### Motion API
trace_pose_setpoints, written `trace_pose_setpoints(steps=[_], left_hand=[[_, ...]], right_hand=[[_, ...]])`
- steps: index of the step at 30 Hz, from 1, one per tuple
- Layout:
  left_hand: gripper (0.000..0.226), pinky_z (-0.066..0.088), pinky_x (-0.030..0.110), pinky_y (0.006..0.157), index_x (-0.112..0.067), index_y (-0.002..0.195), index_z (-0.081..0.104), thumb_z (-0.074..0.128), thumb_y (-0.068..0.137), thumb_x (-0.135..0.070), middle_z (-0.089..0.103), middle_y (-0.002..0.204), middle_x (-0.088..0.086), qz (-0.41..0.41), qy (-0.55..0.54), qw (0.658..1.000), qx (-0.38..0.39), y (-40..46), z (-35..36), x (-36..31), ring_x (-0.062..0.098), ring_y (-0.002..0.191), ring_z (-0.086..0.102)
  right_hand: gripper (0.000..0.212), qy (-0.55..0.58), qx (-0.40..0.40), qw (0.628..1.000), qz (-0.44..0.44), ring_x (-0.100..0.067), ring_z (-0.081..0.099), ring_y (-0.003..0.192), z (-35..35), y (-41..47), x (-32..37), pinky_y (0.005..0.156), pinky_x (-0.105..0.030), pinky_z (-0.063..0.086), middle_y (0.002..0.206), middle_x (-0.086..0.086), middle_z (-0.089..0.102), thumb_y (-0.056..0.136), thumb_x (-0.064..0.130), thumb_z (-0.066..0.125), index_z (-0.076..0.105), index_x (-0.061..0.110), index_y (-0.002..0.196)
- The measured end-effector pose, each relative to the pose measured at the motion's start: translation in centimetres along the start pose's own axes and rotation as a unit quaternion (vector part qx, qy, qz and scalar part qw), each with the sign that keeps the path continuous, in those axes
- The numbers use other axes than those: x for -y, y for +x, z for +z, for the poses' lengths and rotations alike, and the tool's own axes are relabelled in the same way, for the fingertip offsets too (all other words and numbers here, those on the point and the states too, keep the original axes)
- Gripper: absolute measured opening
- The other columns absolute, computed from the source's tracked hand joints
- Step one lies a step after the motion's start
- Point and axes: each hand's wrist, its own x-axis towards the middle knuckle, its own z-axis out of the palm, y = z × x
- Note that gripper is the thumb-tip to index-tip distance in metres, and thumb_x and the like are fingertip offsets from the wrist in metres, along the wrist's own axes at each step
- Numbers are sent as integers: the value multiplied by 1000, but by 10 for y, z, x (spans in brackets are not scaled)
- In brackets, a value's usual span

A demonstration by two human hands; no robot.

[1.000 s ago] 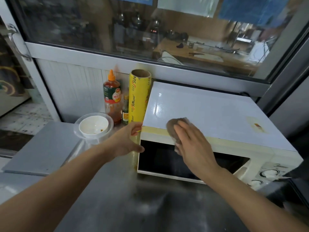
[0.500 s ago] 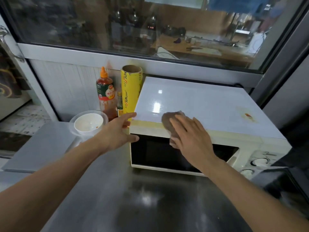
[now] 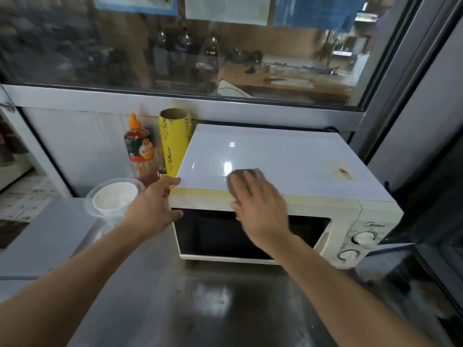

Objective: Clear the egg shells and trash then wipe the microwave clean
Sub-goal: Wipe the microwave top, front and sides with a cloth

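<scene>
Microwave cleaning is the step in hand, and the white box-shaped microwave [image 3: 288, 196] with its dark glass door stands on the grey steel counter [image 3: 175, 296], pushed back under the window. Nearest to the person, the left hand [image 3: 152, 209] rests against the front left corner of the oven with fingers relaxed and spread, gripping nothing; I judge it is there to steady the body. The right hand [image 3: 258, 199] lies flat, fingers straight, pressing a brown cleaning cloth [image 3: 244, 175] onto the glossy top near the front edge. To do it well, the hand should keep even pressure and go in overlapping strokes toward the far edge. The yellowed strip along the front rim and the pale sticker [image 3: 343, 170] at the right probably need more care. Behind the left corner stand a yellow roll of cling wrap [image 3: 172, 146], a red sauce bottle with orange cap [image 3: 139, 149] and a white bowl in a clear plastic tub [image 3: 115, 196]; a wide stroke could knock the roll.
</scene>
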Motion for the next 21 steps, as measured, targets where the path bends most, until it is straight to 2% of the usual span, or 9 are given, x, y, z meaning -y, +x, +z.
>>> trace_pose_setpoints(steps=[4, 7, 11, 16, 21], left_hand=[[66, 46, 38, 92, -26, 130, 48, 78, 72, -14, 61, 120, 5, -10, 18, 1000, -11, 0, 0, 0, 26, 110, 57], [65, 47, 42, 93, -27, 128, 50, 79, 71, -16, 63, 117, 5, -14, 23, 1000, -10, 2, -1, 1, 27, 108, 59], [64, 47, 42, 92, -28, 126, 52, 80, 69, -16, 64, 116, 6, -14, 23, 1000, -13, 3, 0, 3, 29, 108, 59], [65, 47, 45, 91, -26, 126, 52, 81, 68, -15, 62, 118, 9, -16, 20, 999, -20, 3, 4, 2, 32, 108, 58], [71, 46, 46, 89, -25, 128, 48, 82, 67, -15, 61, 121, 13, -25, 26, 999, -28, 2, 9, -1, 35, 110, 56]], right_hand=[[52, 6, 58, 997, -45, -37, 36, 131, 1, 22, 26, 99, -42, 41, 134, -13, 44, 90, 40, 50, 36, 17, 134], [55, 21, 75, 994, -77, -30, 35, 136, -9, 11, -7, 106, -44, 33, 142, -10, 43, 91, 42, 51, 39, 14, 137], [57, 6, 54, 998, 18, -25, 48, 127, -24, -30, -93, 104, -45, 36, 135, -7, 52, 89, 50, 38, 52, 11, 128], [66, -21, 62, 989, 134, -28, 48, 125, -43, -79, -186, 104, -47, 37, 139, -8, 48, 90, 60, 32, 46, 11, 132], [65, 6, 19, 981, 194, -34, 45, 122, -44, -91, -203, 105, -48, 36, 138, -12, 46, 88, 53, 37, 43, 7, 133]])
